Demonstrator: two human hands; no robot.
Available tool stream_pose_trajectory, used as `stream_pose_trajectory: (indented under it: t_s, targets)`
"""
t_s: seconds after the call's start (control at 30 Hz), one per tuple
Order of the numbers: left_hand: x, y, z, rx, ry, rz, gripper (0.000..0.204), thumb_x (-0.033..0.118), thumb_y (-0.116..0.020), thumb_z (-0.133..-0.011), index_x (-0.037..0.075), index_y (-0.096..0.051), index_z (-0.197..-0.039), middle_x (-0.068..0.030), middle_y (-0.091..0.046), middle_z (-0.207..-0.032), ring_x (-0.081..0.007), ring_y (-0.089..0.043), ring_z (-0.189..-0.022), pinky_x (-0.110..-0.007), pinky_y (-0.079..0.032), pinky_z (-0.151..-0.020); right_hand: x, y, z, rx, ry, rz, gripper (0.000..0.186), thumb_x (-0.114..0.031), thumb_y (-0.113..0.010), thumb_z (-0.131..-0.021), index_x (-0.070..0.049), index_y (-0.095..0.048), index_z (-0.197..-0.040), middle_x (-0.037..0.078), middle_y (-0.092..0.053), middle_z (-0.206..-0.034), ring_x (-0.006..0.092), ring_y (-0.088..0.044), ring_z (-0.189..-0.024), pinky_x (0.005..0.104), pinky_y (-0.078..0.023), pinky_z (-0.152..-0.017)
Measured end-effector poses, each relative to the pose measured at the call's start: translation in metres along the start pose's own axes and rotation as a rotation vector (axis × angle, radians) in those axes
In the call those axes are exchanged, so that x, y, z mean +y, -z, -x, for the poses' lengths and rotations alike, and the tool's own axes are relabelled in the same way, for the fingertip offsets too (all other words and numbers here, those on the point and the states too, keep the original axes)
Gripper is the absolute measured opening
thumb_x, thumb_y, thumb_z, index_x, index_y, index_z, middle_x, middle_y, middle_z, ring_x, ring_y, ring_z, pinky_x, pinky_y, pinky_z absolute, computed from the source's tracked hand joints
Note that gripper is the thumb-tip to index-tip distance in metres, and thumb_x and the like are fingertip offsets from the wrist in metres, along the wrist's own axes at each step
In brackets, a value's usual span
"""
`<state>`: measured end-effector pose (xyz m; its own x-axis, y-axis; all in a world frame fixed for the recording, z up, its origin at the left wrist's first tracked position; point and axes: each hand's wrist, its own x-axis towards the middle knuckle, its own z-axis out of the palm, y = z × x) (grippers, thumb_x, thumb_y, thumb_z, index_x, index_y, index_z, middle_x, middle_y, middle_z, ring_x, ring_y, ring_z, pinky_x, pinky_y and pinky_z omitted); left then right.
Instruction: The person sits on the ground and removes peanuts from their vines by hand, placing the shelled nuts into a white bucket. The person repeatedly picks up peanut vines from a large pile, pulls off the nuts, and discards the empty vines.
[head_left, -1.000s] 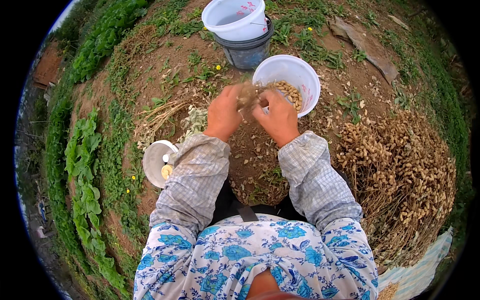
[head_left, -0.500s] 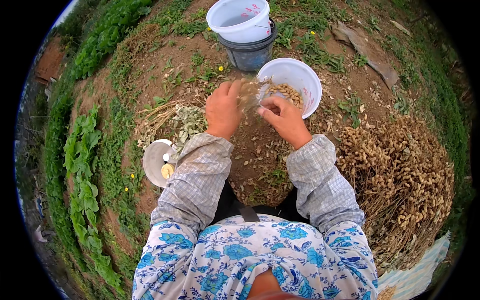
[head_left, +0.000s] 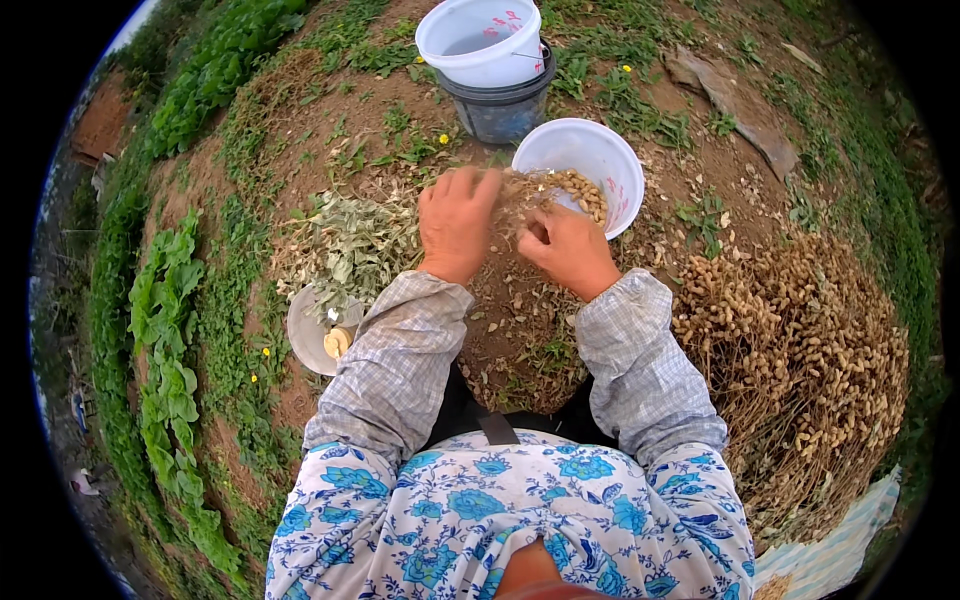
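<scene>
My left hand (head_left: 458, 225) is closed round a dried peanut plant (head_left: 350, 245). The plant's grey-green leaves spread out to the left of that hand, and its thin tangled roots, blurred by motion, stick out to the right. Just below these roots is my right hand (head_left: 570, 245), its fingers curled together; whatever they pinch is too small to make out. Behind the right hand a white bucket (head_left: 627, 175) leans toward me, with loose peanuts (head_left: 585, 190) inside. To my right lies a large heap of dried peanut plants (head_left: 800, 350) with pods on them.
A white bucket sits in a dark bucket (head_left: 500, 115) at the far middle. A small pale tub (head_left: 305, 335) with a yellowish thing in it stands left of my left forearm, partly under the leaves. Leafy green plants (head_left: 165, 340) grow at left. A flat brown sheet (head_left: 735, 110) lies far right.
The plant's leafy end has swung and now spreads wider at left, over the small tub's edge. My left hand has shifted slightly right, and my right hand slightly lower with fingers more curled.
</scene>
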<state>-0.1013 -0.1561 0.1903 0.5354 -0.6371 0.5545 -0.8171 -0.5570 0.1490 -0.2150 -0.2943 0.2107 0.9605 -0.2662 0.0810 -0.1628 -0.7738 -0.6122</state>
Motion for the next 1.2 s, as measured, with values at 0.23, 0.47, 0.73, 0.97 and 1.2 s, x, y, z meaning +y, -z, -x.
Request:
stream_pose_trajectory:
  t_s: [0.23, 0.47, 0.73, 0.97, 1.2]
  targets:
    - [-0.014, 0.012, -0.003, 0.04, 0.013, -0.027, 0.037, 0.01, -0.067, -0.076, 0.02, -0.061, -0.111, -0.0024, -0.06, -0.108, -0.0245, -0.057, -0.104, -0.041, -0.041, -0.086, 0.074, 0.009, -0.013, 0.465, -0.017, 0.106, 0.038, -0.019, -0.067, -0.082, -0.004, -0.063, -0.117, 0.019, -0.064, -0.111, 0.033, -0.062, -0.1, 0.0413, -0.049, -0.088]
    - [-0.072, 0.016, 0.003, 0.029, 0.095, -0.248, 0.053, 0.002, -0.068, -0.073, 0.02, -0.058, -0.121, -0.0042, -0.06, -0.117, -0.0268, -0.056, -0.111, -0.042, -0.04, -0.093, 0.078, 0.006, -0.006, 0.236, -0.145, -0.136, 0.042, -0.017, -0.067, -0.084, 0.0, -0.06, -0.122, 0.021, -0.061, -0.12, 0.0343, -0.06, -0.11, 0.0422, -0.044, -0.1]
    - [-0.175, 0.015, 0.005, -0.196, 0.232, -0.617, 0.06, 0.008, -0.061, -0.086, 0.027, -0.043, -0.14, -0.0074, -0.049, -0.139, -0.0283, -0.048, -0.128, -0.047, -0.036, -0.106, 0.079, 0.028, 0.016, 0.229, -0.236, -0.426, 0.037, -0.013, -0.066, -0.088, 0.002, -0.06, -0.121, 0.017, -0.068, -0.111, 0.0253, -0.065, -0.105, 0.0356, -0.05, -0.092]
    - [-0.158, 0.014, 0.023, -0.968, 0.416, -0.16, 0.082, 0.014, -0.075, -0.078, 0.021, -0.035, -0.149, -0.013, -0.048, -0.143, -0.0319, -0.05, -0.128, -0.044, -0.046, -0.102, 0.084, 0.066, 0.065, 0.209, -0.325, -0.46, 0.037, -0.013, -0.065, -0.089, 0.003, -0.059, -0.122, 0.015, -0.067, -0.112, 0.0223, -0.065, -0.103, 0.0341, -0.051, -0.09]
    - [-0.092, 0.044, 0.038, -1.026, 0.029, 0.263, 0.062, 0.017, -0.075, -0.078, 0.01, -0.051, -0.134, -0.0169, -0.06, -0.123, -0.0378, -0.061, -0.106, -0.045, -0.049, -0.09, 0.149, 0.11, 0.23, 0.425, -0.688, -0.082, 0.033, -0.018, -0.063, -0.091, 0.0, -0.063, -0.118, 0.014, -0.066, -0.109, 0.0237, -0.066, -0.098, 0.0345, -0.052, -0.085]
